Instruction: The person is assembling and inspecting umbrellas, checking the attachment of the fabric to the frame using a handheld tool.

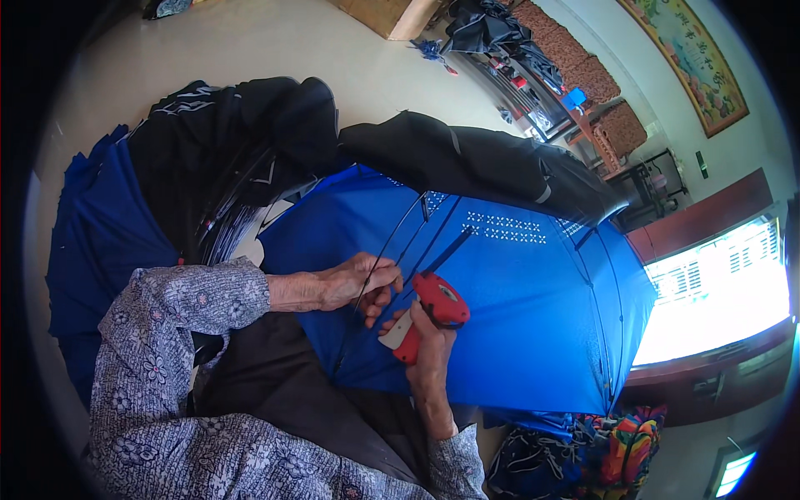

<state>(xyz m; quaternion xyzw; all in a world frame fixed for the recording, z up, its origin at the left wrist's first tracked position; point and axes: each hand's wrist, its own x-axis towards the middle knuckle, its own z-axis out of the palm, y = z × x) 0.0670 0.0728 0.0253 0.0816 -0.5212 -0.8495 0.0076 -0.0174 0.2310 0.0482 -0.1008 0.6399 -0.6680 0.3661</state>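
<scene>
An open blue umbrella [517, 308] fills the middle, its thin dark ribs facing me. A black fabric flap [492, 162] runs along its far edge. My left hand [354, 283] is closed at a dark rib on the left part of the canopy, its thumb and fingers pinched together around the rib. Just right of it, my right hand [429, 354] is wrapped around a red and cream hand tool [440, 300], whose exact kind I cannot make out. The tool's rounded red head points up and away, in front of the blue canopy.
On the left lie more blue fabric [112, 242] and black fabric [233, 125] with bundled ribs. Dark cloth [267, 375] covers my lap. Multicoloured fabric [629, 446] sits at lower right. Farther off are a cardboard box [392, 17], a low table [533, 100] and a brown sofa [575, 50].
</scene>
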